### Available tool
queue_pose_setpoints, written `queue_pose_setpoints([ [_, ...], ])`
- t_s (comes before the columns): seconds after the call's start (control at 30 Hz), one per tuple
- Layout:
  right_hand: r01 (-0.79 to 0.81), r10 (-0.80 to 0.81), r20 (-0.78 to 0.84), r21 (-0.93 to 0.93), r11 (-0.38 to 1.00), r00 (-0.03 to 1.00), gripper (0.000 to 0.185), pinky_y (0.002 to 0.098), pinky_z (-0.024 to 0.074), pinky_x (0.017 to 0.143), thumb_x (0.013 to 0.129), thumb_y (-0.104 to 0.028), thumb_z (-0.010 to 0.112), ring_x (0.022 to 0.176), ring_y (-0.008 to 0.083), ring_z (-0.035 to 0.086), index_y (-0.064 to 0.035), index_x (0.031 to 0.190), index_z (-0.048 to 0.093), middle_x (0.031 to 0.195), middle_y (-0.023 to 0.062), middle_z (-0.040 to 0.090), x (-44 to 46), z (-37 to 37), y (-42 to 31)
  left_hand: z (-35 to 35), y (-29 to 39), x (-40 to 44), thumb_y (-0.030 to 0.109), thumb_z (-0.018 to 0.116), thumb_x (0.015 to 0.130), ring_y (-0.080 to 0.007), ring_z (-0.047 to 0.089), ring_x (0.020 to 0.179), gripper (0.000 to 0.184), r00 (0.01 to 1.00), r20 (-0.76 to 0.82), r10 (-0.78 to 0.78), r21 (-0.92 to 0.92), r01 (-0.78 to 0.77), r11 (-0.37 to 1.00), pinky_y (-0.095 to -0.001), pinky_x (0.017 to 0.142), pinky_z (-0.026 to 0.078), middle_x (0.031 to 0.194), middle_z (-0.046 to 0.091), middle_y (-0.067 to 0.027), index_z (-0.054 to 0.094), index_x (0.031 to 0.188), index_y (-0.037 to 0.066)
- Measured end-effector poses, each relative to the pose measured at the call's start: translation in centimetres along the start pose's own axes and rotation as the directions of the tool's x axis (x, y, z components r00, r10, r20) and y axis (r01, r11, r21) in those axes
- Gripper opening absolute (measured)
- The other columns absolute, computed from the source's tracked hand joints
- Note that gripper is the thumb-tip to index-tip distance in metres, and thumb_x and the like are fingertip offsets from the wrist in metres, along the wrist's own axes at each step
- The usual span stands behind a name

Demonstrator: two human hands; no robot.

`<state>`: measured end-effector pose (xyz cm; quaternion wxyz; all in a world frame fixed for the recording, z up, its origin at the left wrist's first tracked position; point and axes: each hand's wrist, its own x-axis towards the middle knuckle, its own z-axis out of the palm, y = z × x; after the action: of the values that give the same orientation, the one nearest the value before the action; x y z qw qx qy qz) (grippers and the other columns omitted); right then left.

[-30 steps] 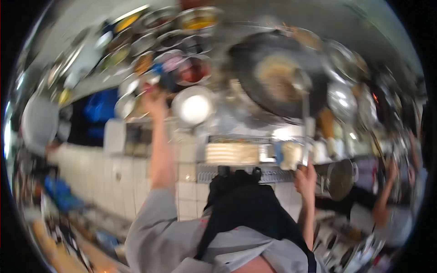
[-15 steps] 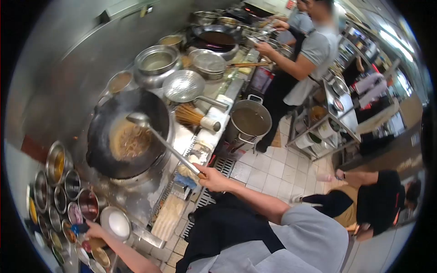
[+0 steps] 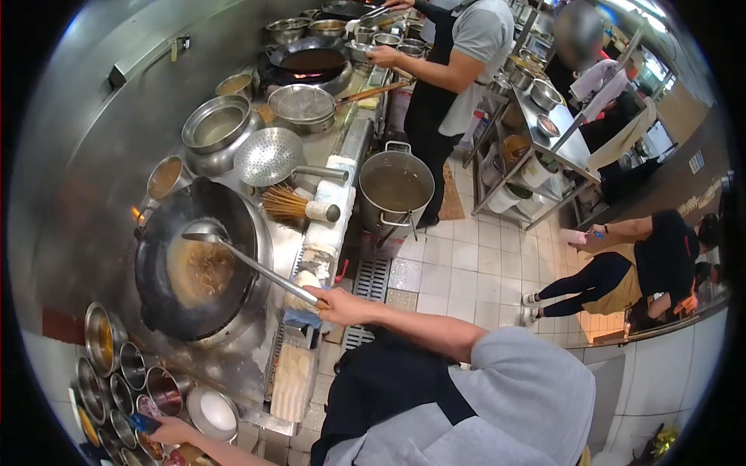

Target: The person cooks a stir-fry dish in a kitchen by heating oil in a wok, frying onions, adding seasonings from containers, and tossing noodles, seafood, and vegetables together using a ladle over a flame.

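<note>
My right hand [image 3: 342, 306] is closed round the end of a long-handled ladle [image 3: 268, 272]. The ladle's bowl dips over the brown liquid and sliced pieces [image 3: 200, 268] in a black wok [image 3: 155, 299], which steams on the stove. Down at the lower left, my left hand [image 3: 175, 432] grips a small blue object [image 3: 144, 422] whose kind I cannot make out. That hand hovers over several metal seasoning pots. Near it are a pot with dark red contents [image 3: 164, 391] and a bowl of white seasoning [image 3: 218, 410].
Behind the wok sit a perforated strainer [image 3: 268, 156], a bamboo brush [image 3: 294, 204] and a lidless steel pot [image 3: 216, 127]. A large stockpot [image 3: 396, 182] stands beside the stove. One co-worker [image 3: 458, 70] works at a farther wok; another person [image 3: 645, 264] stands at right.
The view has shifted, so the stove appears farther left. The ladle stays in my right hand over the wok. My left hand stays among the seasoning pots with the blue object.
</note>
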<state>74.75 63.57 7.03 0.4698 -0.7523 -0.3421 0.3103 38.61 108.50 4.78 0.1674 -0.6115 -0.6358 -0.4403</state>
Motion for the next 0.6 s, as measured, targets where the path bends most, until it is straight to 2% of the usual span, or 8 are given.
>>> queue_pose_setpoints([
  [0.07, 0.211, -0.213, -0.105, -0.036, 0.977, 0.971, 0.068, 0.0325, 0.0456, 0.063, 0.079, -0.009, 0.053, 0.066, 0.0169, 0.051, -0.0036, 0.142, 0.030, 0.073, 0.0123, 0.055, 0.7, 1.5, 3.1, -2.2, 2.9, 1.9, 0.050, 0.066, 0.081, -0.0422, 0.059, 0.088, 0.066, 0.984, 0.014, 0.180, -0.143, -0.176, 0.974, -0.0464, 0.074, 0.048, 0.097, 0.062, -0.0237, 0.052, 0.112, -0.006],
  [0.1, 0.136, -0.138, -0.031, -0.062, 0.989, 0.990, 0.069, 0.0335, 0.0476, 0.064, 0.079, -0.010, 0.054, 0.067, 0.0176, 0.054, -0.0021, 0.143, 0.029, 0.072, 0.0145, 0.056, 0.5, 1.1, 3.1, -3.4, 5.5, 2.5, 0.040, 0.066, 0.082, -0.0382, 0.062, 0.078, 0.057, 0.944, -0.078, 0.320, -0.020, -0.322, 0.946, -0.0455, 0.070, 0.050, 0.091, 0.063, -0.0228, 0.054, 0.110, -0.009],
  [0.17, 0.072, -0.072, -0.008, -0.005, 0.997, 0.997, 0.071, 0.0294, 0.0453, 0.051, 0.079, -0.005, 0.054, 0.059, 0.0116, 0.051, -0.0060, 0.145, 0.027, 0.070, 0.0047, 0.055, 0.8, 2.0, 4.2, -8.2, 11.7, 2.1, 0.024, 0.066, 0.074, -0.0330, 0.064, 0.070, 0.050, 0.886, 0.374, 0.276, -0.331, -0.151, 0.932, -0.0436, 0.069, 0.050, 0.087, 0.065, -0.0197, 0.055, 0.114, -0.004],
  [0.2, 0.056, -0.055, -0.017, 0.090, 0.994, 0.998, 0.070, 0.0351, 0.0475, 0.062, 0.077, -0.005, 0.056, 0.068, 0.0193, 0.056, -0.0057, 0.143, 0.032, 0.076, 0.0127, 0.060, 0.8, 2.1, 4.4, -11.6, 15.7, 2.0, 0.015, 0.066, 0.070, -0.0303, 0.065, 0.065, 0.050, 0.788, 0.570, 0.233, -0.393, 0.013, 0.919, -0.0426, 0.069, 0.051, 0.085, 0.066, -0.0181, 0.056, 0.117, -0.001],
  [0.23, -0.177, 0.169, 0.063, 0.140, 0.974, 0.984, 0.068, 0.0314, 0.0464, 0.058, 0.078, -0.001, 0.054, 0.063, 0.0141, 0.053, -0.0062, 0.143, 0.032, 0.075, 0.0074, 0.059, 0.5, 1.3, 1.8, -10.8, 16.5, 2.2, 0.016, 0.069, 0.067, -0.0344, 0.065, 0.076, 0.052, 0.749, 0.423, 0.510, -0.064, -0.537, 0.841, -0.0446, 0.072, 0.050, 0.088, 0.066, -0.0179, 0.056, 0.116, 0.004],
  [0.27, -0.017, 0.016, 0.011, 0.106, 0.994, 1.000, 0.066, 0.0272, 0.0437, 0.051, 0.079, 0.001, 0.052, 0.056, 0.0101, 0.049, -0.0072, 0.143, 0.034, 0.074, 0.0030, 0.056, 0.7, 1.4, 2.6, -9.3, 16.0, 2.3, 0.017, 0.068, 0.067, -0.0363, 0.059, 0.098, 0.060, 0.643, 0.490, 0.588, -0.282, -0.521, 0.806, -0.0447, 0.084, 0.047, 0.105, 0.063, -0.0192, 0.052, 0.125, 0.010],
  [0.37, -0.153, 0.135, 0.081, 0.291, 0.945, 0.988, 0.064, 0.0233, 0.0381, 0.044, 0.081, -0.001, 0.048, 0.047, 0.0065, 0.042, -0.0107, 0.143, 0.035, 0.071, 0.0007, 0.051, 0.6, 0.8, 0.3, -7.9, 18.9, 0.1, 0.014, 0.064, 0.068, -0.0351, 0.060, 0.085, 0.053, 0.444, 0.554, 0.704, -0.249, -0.718, 0.650, -0.0459, 0.075, 0.046, 0.088, 0.062, -0.0166, 0.053, 0.119, 0.009],
  [0.6, -0.171, 0.155, 0.082, 0.254, 0.952, 0.985, 0.064, 0.0237, 0.0407, 0.044, 0.080, -0.002, 0.049, 0.046, 0.0075, 0.044, -0.0065, 0.143, 0.035, 0.069, 0.0026, 0.053, 0.6, 0.0, 0.2, -5.3, 21.3, -3.3, 0.010, 0.058, 0.074, -0.0327, 0.062, 0.084, 0.032, 0.358, 0.570, 0.739, -0.243, -0.786, 0.568, -0.0423, 0.073, 0.046, 0.086, 0.063, -0.0183, 0.055, 0.105, 0.007],
])
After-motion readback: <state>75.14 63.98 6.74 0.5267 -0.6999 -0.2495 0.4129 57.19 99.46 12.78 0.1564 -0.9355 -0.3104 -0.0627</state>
